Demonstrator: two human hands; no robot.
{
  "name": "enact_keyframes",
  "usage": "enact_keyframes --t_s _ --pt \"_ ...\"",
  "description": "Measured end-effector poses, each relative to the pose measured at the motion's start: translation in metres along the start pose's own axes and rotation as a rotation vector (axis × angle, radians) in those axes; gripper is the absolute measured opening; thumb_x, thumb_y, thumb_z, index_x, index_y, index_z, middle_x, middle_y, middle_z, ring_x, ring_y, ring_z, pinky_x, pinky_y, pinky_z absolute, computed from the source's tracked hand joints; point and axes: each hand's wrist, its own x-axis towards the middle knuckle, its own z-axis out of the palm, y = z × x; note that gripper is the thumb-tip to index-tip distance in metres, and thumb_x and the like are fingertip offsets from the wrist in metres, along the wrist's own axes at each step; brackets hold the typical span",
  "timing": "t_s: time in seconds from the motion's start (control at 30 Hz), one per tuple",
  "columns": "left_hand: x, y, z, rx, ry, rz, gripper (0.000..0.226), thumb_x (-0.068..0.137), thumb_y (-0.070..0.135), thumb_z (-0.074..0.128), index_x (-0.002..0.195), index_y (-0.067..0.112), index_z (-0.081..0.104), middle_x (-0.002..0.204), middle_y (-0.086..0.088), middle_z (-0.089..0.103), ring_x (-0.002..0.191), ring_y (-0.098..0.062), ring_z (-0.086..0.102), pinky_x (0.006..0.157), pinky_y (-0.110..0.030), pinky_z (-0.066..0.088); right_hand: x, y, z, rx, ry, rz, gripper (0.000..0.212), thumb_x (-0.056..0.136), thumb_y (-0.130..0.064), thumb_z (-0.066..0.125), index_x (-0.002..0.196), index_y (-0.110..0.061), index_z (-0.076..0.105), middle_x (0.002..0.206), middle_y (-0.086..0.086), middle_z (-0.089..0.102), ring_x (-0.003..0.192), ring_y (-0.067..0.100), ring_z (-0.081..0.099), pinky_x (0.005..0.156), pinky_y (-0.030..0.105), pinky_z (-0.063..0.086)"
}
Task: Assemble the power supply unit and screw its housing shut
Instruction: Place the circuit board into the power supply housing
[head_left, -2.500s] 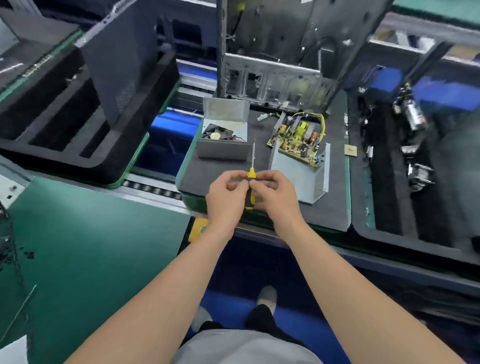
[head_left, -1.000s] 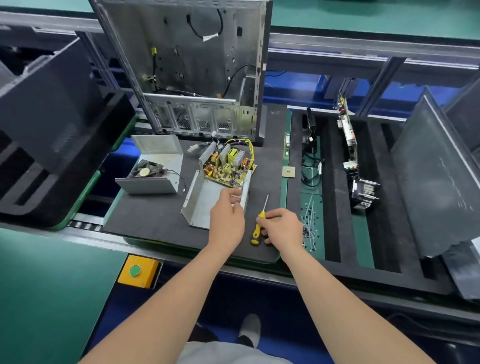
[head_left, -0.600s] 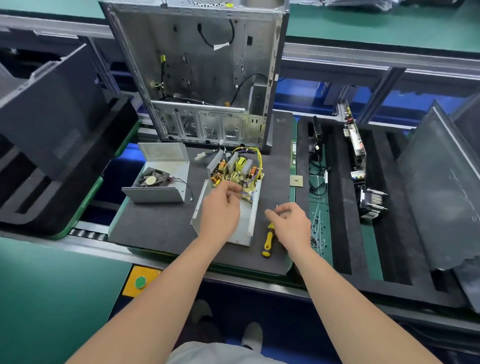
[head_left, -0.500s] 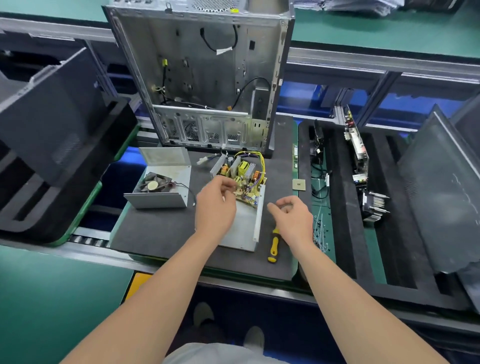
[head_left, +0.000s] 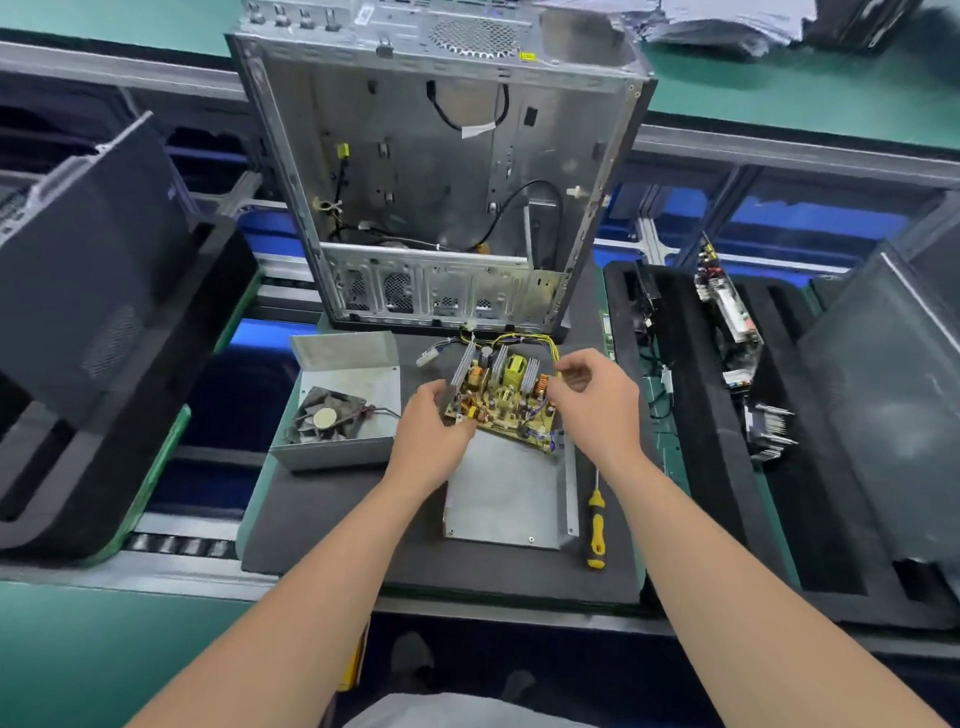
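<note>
Head view, items by size.

- Computer case (head_left: 441, 182): bare metal, open side facing the camera, standing upright at the far edge of the mat.
- Side panels: one dark panel (head_left: 93, 260) leaning in a foam rack at left, another (head_left: 883, 389) at right.
- Foam mat (head_left: 332, 519): black, carries the case and all the power supply parts.
- Housing base (head_left: 504, 493): flat metal tray with a raised right wall, lying in the middle of the mat.
- Housing cover (head_left: 348, 364): metal, left of the base and apart from it, with a fan (head_left: 324, 415) lying inside.
- Left hand (head_left: 431, 431): fingers curled round the left edge of the circuit board, holding it.
- Right hand (head_left: 597, 400): fingers bent at the board's right edge beside the yellow wires (head_left: 519, 340); cannot tell whether it grips anything.
- Circuit board (head_left: 504, 400): yellow, tilted, over the far end of the housing base, between both hands.
- Screwdriver (head_left: 596, 525): yellow and black handle, lying on the mat just right of the base, untouched.
</note>
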Motion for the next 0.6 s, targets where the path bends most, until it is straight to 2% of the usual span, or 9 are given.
enact_keyframes --t_s 0.13,0.23,0.37,0.5,0.53,0.6 --pt "0.003 -0.007 -0.002 -0.088 -0.088 -0.044 0.072 0.093 0.017 0.064 0.159 0.020 0.035 0.156 0.002 0.048 0.141 -0.014 0.046 0.110 -0.032 0.038 0.016 -0.011 -0.001 -0.106 -0.054 -0.036 0.022 0.090 -0.015 0.069 0.111 -0.018 0.074 0.107 -0.003 0.073 0.098 0.014 0.065 0.089 0.031 0.049" --pt "0.003 -0.007 -0.003 -0.165 -0.129 -0.084 0.081 0.084 0.025 0.064 0.159 0.022 0.034 0.156 0.003 0.046 0.140 -0.014 0.045 0.109 -0.033 0.036 0.033 -0.020 0.003 -0.189 -0.142 -0.084 0.029 0.093 -0.018 0.067 0.121 -0.021 0.073 0.116 -0.006 0.072 0.104 0.013 0.063 0.085 0.026 0.045" --pt "0.003 -0.005 -0.002 -0.224 -0.152 -0.116 0.094 0.069 0.031 0.062 0.159 0.026 0.034 0.149 0.010 0.048 0.132 -0.007 0.047 0.108 -0.033 0.038 0.057 -0.030 0.019 -0.343 -0.311 -0.179 0.043 0.093 -0.018 0.067 0.136 -0.022 0.066 0.135 0.003 0.066 0.121 0.023 0.061 0.098 0.033 0.046" --pt "0.001 -0.006 0.001 -0.251 -0.127 -0.131 0.079 0.068 0.029 0.062 0.144 0.041 0.046 0.118 0.036 0.053 0.105 0.019 0.051 0.091 -0.025 0.039 0.075 -0.030 0.035 -0.503 -0.461 -0.202 0.063 0.089 -0.030 0.076 0.148 -0.024 0.055 0.143 0.010 0.056 0.130 0.031 0.054 0.103 0.043 0.049" --pt "0.001 -0.005 0.002 -0.261 -0.117 -0.138 0.075 0.068 0.028 0.061 0.141 0.043 0.047 0.116 0.038 0.053 0.102 0.021 0.050 0.089 -0.025 0.039 0.078 -0.029 0.038 -0.548 -0.480 -0.213 0.068 0.088 -0.035 0.079 0.149 -0.024 0.052 0.143 0.010 0.054 0.132 0.032 0.051 0.105 0.045 0.049" --pt "-0.001 -0.002 0.004 -0.288 -0.097 -0.146 0.073 0.067 0.026 0.059 0.137 0.043 0.049 0.119 0.034 0.054 0.108 0.016 0.052 0.090 -0.024 0.040 0.081 -0.025 0.041 -0.653 -0.486 -0.263 0.074 0.085 -0.043 0.080 0.150 -0.022 0.051 0.141 0.009 0.052 0.133 0.032 0.045 0.108 0.045 0.047"
